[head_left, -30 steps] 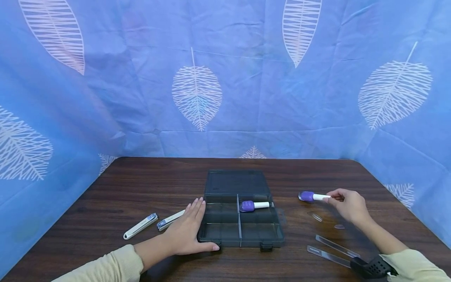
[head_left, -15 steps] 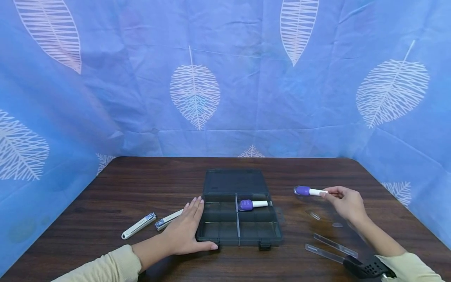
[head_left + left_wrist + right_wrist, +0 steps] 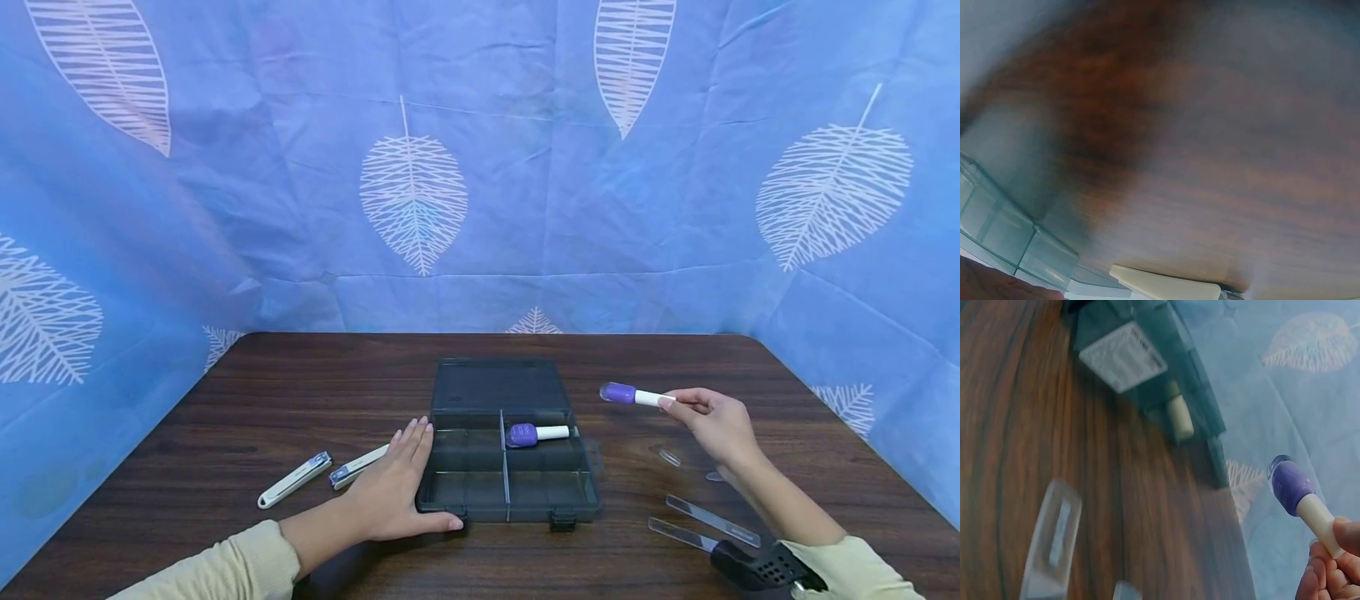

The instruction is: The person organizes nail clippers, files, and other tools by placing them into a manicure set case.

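Note:
Between thumb and fingers my right hand (image 3: 717,425) pinches the white cap of a purple nail polish bottle (image 3: 618,393), held above the table with its glass end pointing left. The right wrist view shows the same nail polish bottle (image 3: 1291,486) and the fingertips on its cap. A dark, see-through divided box (image 3: 468,497) lies with its lid laid back. Another purple nail polish bottle (image 3: 522,435) rests in its back right compartment. My left hand (image 3: 393,492) lies with straight fingers along the box's left side, thumb at the front edge.
Left of the box lie one nail clipper (image 3: 295,480) and a second nail clipper (image 3: 358,467), partly behind my left hand. On the right are two clear nail files (image 3: 712,520) and small clear pieces (image 3: 670,457). A patterned blue cloth (image 3: 510,208) hangs behind the table.
My right hand has carried the nail polish bottle leftward and up, closer to the box. My left hand has stayed against the box.

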`<act>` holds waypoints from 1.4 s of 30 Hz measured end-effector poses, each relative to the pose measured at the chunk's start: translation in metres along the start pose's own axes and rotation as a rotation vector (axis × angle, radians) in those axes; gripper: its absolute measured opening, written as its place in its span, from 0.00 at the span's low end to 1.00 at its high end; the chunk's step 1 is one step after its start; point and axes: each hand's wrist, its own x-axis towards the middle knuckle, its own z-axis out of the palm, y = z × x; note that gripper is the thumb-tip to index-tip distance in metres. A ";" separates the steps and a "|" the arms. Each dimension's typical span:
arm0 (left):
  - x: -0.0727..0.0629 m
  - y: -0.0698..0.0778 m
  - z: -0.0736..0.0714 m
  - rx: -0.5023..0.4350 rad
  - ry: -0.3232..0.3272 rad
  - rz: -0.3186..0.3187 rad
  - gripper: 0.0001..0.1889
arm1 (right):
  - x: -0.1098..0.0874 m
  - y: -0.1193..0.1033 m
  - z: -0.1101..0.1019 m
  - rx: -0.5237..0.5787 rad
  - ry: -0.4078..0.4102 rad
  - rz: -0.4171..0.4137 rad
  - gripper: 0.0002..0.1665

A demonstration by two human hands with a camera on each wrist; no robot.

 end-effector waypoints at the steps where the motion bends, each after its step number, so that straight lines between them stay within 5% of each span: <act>1: 0.000 0.000 0.000 0.000 0.001 0.000 0.61 | 0.000 -0.003 0.001 0.012 -0.006 0.003 0.31; 27: 0.000 0.000 0.001 -0.007 0.017 0.003 0.61 | -0.018 -0.053 0.064 0.107 -0.242 -0.092 0.14; 42: 0.000 0.000 0.001 0.004 0.006 -0.002 0.61 | -0.013 -0.054 0.083 -0.063 -0.274 -0.246 0.06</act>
